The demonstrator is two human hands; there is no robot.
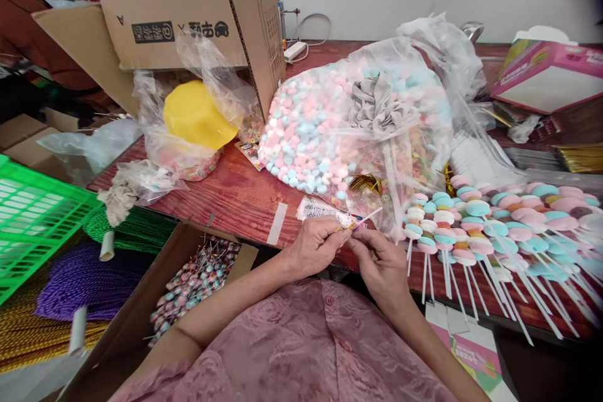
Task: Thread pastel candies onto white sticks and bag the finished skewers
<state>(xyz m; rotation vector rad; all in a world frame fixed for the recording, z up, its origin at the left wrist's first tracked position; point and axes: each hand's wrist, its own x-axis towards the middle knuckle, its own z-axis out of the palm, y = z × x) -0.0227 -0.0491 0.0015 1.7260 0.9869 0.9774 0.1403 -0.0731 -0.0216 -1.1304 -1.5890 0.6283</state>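
My left hand (318, 245) is closed in a pinch around a thin white stick (370, 217) that points up and to the right. Small yellow and pink bits show at the fingertips, too small to name. Beside it, the fingers of my right hand (384, 264) are curled together at the stick's near side; what they grip is hidden. Behind both hands lies a large clear bag of pink, white and blue candies (306, 132), with a gold bundle of ties (366, 184) at its front. Marshmallow-like candy skewers (478, 226) on white sticks are piled to the right.
A cardboard box (188, 31) and a yellow bowl-like piece (198, 114) stand at the back left. A green basket (38, 213) and purple cords (89, 279) are on the left. Below the red table edge, a carton holds beaded sticks (198, 282). A person (42, 44) is at far left.
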